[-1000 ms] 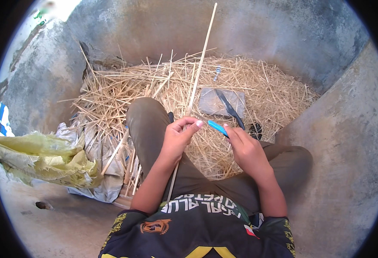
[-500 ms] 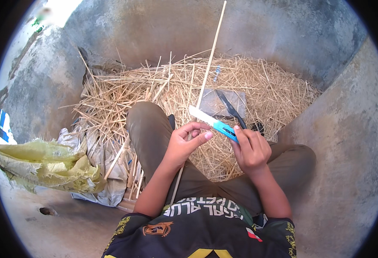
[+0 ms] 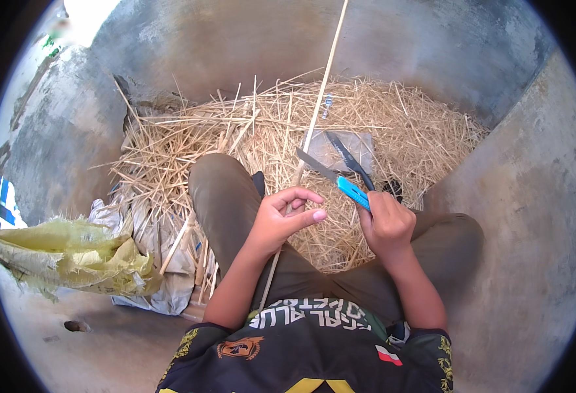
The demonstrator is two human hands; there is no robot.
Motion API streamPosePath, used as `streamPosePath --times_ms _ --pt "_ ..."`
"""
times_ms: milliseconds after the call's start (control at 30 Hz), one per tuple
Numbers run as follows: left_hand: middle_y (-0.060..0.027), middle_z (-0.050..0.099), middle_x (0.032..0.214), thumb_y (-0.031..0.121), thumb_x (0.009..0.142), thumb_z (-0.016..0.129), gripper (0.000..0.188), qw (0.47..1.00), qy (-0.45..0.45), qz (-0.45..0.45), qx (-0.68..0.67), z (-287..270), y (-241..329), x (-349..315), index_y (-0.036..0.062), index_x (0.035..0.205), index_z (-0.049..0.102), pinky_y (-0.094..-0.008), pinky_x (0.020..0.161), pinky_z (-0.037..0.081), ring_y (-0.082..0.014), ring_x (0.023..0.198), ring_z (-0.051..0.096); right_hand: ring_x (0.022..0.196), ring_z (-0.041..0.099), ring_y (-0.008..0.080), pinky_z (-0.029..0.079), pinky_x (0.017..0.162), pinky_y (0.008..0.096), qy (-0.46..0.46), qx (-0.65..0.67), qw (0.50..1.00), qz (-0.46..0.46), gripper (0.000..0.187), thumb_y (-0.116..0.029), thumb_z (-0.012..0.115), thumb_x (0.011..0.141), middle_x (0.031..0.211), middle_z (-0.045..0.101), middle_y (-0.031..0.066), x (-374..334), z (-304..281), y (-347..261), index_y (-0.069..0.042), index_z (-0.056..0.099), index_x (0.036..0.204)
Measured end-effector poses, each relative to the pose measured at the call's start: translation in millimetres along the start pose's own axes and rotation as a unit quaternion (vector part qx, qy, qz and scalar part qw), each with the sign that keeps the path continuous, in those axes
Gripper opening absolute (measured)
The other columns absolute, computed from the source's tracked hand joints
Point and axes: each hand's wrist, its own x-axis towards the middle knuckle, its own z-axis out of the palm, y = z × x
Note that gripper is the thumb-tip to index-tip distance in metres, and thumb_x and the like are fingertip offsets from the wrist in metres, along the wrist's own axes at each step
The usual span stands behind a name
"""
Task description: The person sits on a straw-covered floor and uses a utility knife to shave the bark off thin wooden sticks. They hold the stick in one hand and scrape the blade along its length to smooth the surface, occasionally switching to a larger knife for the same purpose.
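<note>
Gripping blue-handled steel knife [image 3: 353, 192], right hand [image 3: 389, 226] sits nearside of flat grey block [image 3: 363, 145]. Blade [image 3: 317, 163] gone from bright to dark; no cut seems underway. Long pale wooden strip [image 3: 328, 69] passes block's left. Left hand [image 3: 276, 219]: thumb, forefinger parted; grip unclear.

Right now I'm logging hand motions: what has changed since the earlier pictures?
The right hand moved rightward, still gripping the blue-handled metal-bladed knife; the left hand opened its pinch. The upper end of the long, thin, pale stick shifted right. The black serrated knife stayed lying across the grey rectangular block.
</note>
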Motion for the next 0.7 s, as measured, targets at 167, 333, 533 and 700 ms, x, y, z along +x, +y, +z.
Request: streamPosePath --times_ms 167,333,533,700 --pt "0.0049 0.059 0.084 0.011 0.086 0.08 0.026 1.0 0.028 0.006 0.008 1 -4 1 0.0016 0.108 0.07 -0.0178 0.062 0.035 -0.0004 0.073 0.047 0.064 0.059 0.0244 0.045 0.055 0.0361 0.007 -0.039 0.999 0.004 0.028 -0.019 0.08 0.081 0.076 0.058 0.0071 10 4 -13 -0.003 0.069 0.102" --pt "0.0072 0.058 0.076 0.017 0.089 0.078 0.021 0.998 0.053 -0.004 0.038 3 -2 1 0.003 0.103 0.07 -0.0179 0.053 0.027 0.0013 0.063 0.043 0.064 0.057 0.0207 0.044 0.056 0.0336 0.043 -0.035 0.997 -0.046 0.038 -0.024 0.082 0.082 0.076 0.057 0.0048 10 4 -21 -0.002 0.072 0.11" --pt "0.0078 0.05 0.067 0.024 0.096 0.072 0.023 0.997 0.076 -0.01 0.009 3 -2 2 0.0019 0.099 0.071 -0.0205 0.049 0.024 -0.0005 0.053 0.033 0.064 0.057 0.0192 0.043 0.055 0.0321 0.048 -0.034 0.996 -0.064 0.04 -0.025 0.085 0.078 0.076 0.058 0.0039 10 4 -19 -0.002 0.073 0.109" --pt "0.0075 0.042 0.06 0.029 0.101 0.065 0.03 0.995 0.092 -0.026 0.012 2 -5 3 0.0002 0.095 0.072 -0.0212 0.048 0.023 -0.0021 0.052 0.03 0.063 0.057 0.0187 0.042 0.054 0.0321 0.055 -0.038 0.995 -0.079 0.039 -0.025 0.084 0.08 0.076 0.059 0.0033 8 5 -20 -0.002 0.072 0.109"
